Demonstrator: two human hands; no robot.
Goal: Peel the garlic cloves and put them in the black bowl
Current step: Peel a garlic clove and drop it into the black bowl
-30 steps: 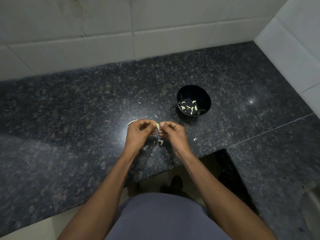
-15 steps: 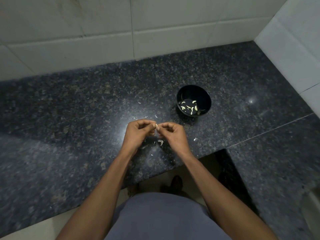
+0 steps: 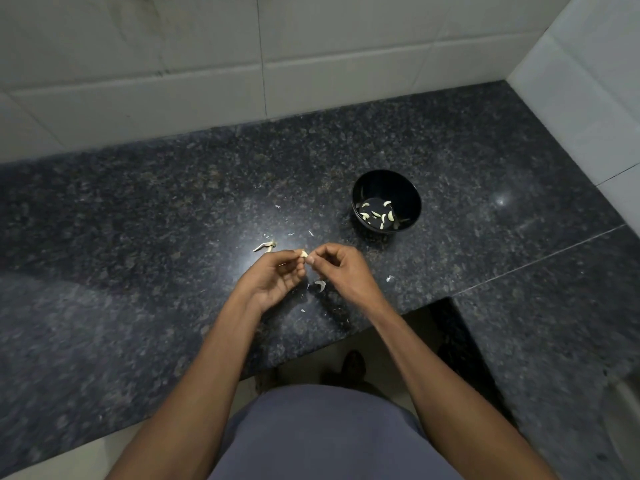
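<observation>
A small pale garlic clove (image 3: 303,253) is pinched between the fingertips of my left hand (image 3: 275,279) and my right hand (image 3: 341,270), just above the dark granite counter (image 3: 138,237). My left palm is turned up, its fingers curled round the clove. The right thumb and forefinger pinch at the clove's right end. The black bowl (image 3: 408,188) stands to the upper right of my hands and holds several peeled cloves (image 3: 379,213).
A stalk-like garlic scrap (image 3: 264,246) lies left of my hands. Skin flakes (image 3: 320,285) are scattered under and around them, one (image 3: 390,278) to the right. White tiled walls (image 3: 311,57) close the back and right. The counter's front edge has a notch near my body.
My left hand has rolled palm up and opened a little. The garlic scrap on the counter, hidden half a second ago, shows again left of it. The bowl has not moved.
</observation>
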